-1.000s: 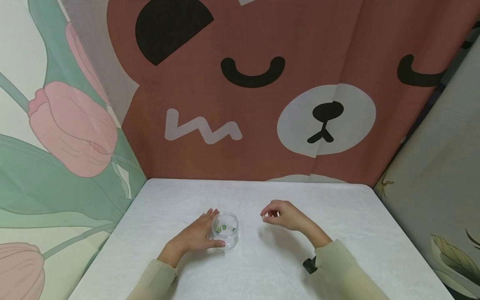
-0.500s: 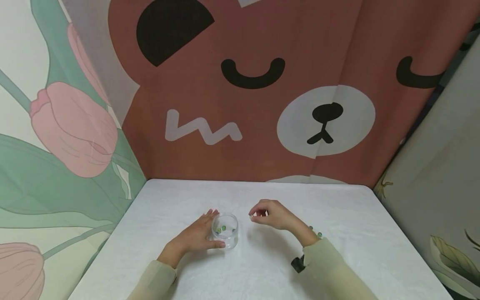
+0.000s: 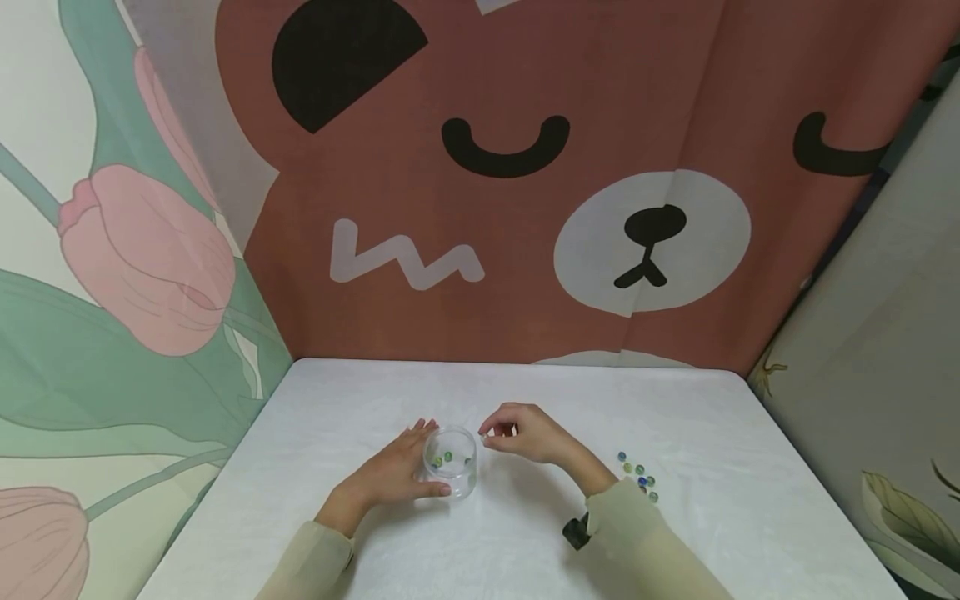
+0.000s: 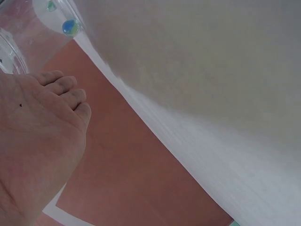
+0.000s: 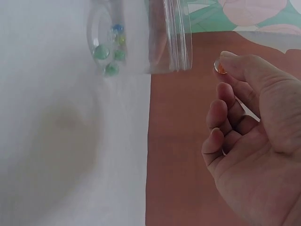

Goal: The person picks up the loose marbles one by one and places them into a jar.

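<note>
Evidently a marble [image 5: 219, 67] is being delivered to the clear jar [image 3: 466, 484]: the right hand [image 3: 527, 433] pinches it between thumb and forefinger, other fingers loosely bent, just right of the jar's rim. The left hand [image 3: 393, 473] rests outstretched fingers and thumb against the jar's left side. Next probably calls for moving over the opening and letting go. Loose marbles [image 3: 639, 469] lie well right of the jar.

I can see the person's L hand [image 4: 42, 134], palm showing, fingers together, right by a clear jar [image 4: 37, 30] w/ a blue & yellow marble [image 4: 70, 27] plus greenish marble [image 4: 51, 6] inside; big blurry shadow [image 4: 188, 52] on white table [image 4: 207, 155], reddish-brown cloth [image 4: 124, 160] alongside
</note>
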{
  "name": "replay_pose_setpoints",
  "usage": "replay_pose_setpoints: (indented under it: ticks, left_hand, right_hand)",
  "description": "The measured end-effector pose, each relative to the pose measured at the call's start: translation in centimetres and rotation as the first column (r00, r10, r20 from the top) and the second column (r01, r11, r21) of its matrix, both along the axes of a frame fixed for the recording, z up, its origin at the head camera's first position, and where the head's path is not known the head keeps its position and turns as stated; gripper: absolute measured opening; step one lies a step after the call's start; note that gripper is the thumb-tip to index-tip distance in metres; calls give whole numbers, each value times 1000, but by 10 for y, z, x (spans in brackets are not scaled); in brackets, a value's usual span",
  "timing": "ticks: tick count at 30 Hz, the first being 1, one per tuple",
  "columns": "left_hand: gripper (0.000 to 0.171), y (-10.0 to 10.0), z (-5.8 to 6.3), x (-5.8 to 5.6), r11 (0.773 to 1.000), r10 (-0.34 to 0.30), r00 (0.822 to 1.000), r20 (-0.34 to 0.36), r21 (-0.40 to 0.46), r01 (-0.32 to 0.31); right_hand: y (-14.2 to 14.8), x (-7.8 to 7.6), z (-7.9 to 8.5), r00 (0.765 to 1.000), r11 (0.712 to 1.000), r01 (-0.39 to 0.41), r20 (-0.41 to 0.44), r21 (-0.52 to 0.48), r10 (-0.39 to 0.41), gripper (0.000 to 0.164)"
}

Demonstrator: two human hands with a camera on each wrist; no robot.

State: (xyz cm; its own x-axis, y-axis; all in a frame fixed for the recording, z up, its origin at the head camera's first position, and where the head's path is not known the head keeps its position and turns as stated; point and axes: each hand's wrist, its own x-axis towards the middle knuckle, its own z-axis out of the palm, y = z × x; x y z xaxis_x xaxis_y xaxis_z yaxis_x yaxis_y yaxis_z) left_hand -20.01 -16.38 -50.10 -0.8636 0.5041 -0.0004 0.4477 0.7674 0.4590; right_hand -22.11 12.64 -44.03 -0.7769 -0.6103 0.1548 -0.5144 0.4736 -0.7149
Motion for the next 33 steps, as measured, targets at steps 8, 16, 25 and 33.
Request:
replay_pose_setpoints:
  ticks: [8, 16, 25, 33]
  left_hand:
    - [109, 0, 2, 1, 1000, -15, 1000, 1, 11, 15]
    - [109, 0, 3, 1, 1000, -15, 1000, 4, 6, 15]
    - [107, 2, 4, 1, 1000, -20, 1000, 7, 16, 20]
    - [108, 2, 3, 1, 1000, -24, 1000, -1, 5, 24]
  right_hand:
    - [-12, 0, -5, 1000, 999, -16, -3, -39, 15, 18]
    - [-24, -2, -12, 1000, 999, -10, 4, -40, 11, 14]
    - [-34, -3, -20, 1000, 998, -9, -6, -58, 9, 13]
    - [-37, -2, -21, 1000, 999, -12, -7, -40, 12, 17]
